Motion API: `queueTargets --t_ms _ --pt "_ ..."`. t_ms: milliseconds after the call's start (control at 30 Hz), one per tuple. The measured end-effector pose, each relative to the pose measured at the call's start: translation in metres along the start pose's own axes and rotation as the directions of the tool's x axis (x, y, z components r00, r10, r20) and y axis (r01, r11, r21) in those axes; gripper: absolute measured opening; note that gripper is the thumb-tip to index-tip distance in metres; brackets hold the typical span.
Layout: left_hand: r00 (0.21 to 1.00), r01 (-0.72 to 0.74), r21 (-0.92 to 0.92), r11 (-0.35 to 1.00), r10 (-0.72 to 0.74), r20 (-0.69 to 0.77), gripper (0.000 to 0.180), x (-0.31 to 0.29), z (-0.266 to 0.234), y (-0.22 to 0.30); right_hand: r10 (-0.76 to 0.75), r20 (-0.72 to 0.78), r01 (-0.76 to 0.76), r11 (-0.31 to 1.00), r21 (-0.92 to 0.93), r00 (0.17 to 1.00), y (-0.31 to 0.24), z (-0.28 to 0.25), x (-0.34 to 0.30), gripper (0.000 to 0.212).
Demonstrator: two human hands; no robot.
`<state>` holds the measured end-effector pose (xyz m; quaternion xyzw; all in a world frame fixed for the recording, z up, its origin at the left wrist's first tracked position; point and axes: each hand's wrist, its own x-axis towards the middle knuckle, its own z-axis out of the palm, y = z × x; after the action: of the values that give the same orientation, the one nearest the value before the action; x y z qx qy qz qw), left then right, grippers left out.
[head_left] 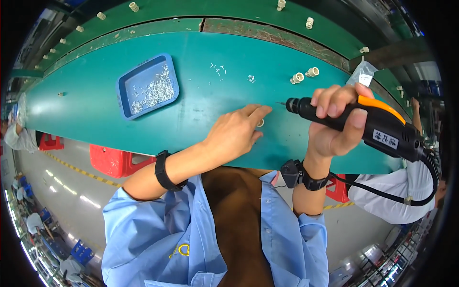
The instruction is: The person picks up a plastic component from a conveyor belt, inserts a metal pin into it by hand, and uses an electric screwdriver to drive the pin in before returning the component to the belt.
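My right hand point(337, 119) is wrapped round a black electric screwdriver point(377, 125) with an orange strip. Its thin bit points left, raised above the green table. A cable runs from its rear end and curves down past my right wrist. My left hand point(235, 130) rests at the table's middle, fingers bent and closed at a small cream-coloured fitting point(260, 123), mostly hidden under the fingertips. Farther off to the right, two cream fittings point(297, 78) stand side by side. A blue tray point(123, 98) with many small silvery screws point(155, 91) lies to the left.
Loose screws point(218, 70) lie scattered on the green table point(210, 45) beyond my left hand. More fittings point(310, 23) stand along the green strip behind. A clear plastic bag point(363, 72) sits at the far right. Red stools point(112, 160) and a co-worker's white sleeve point(389, 191) show beyond the near edge.
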<state>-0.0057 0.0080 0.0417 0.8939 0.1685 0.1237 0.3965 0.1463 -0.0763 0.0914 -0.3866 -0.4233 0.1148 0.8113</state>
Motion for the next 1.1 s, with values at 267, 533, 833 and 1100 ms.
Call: queueTargets --t_ms 267,533,833,1100 --pt "0.99 0.138 -0.042 0.99 -0.139 -0.024 0.043 0.007 -0.044 -0.012 0.038 0.011 -0.038 0.999 -0.018 0.999 0.046 0.007 0.012 0.037" --pt "0.99 0.124 -0.059 0.991 -0.128 -0.057 0.03 0.034 -0.049 -0.036 0.038 0.012 -0.038 0.999 0.006 0.999 0.064 0.005 0.012 0.035" --pt "0.964 -0.186 0.004 0.982 0.184 -0.193 0.023 0.058 -0.02 -0.055 0.015 0.072 -0.024 0.993 0.12 0.997 0.04 0.002 0.019 0.039" --pt "0.977 -0.186 -0.072 0.98 0.176 -0.123 0.009 0.061 -0.013 -0.063 0.012 0.053 -0.019 0.991 0.13 0.999 0.035 0.004 0.015 0.039"
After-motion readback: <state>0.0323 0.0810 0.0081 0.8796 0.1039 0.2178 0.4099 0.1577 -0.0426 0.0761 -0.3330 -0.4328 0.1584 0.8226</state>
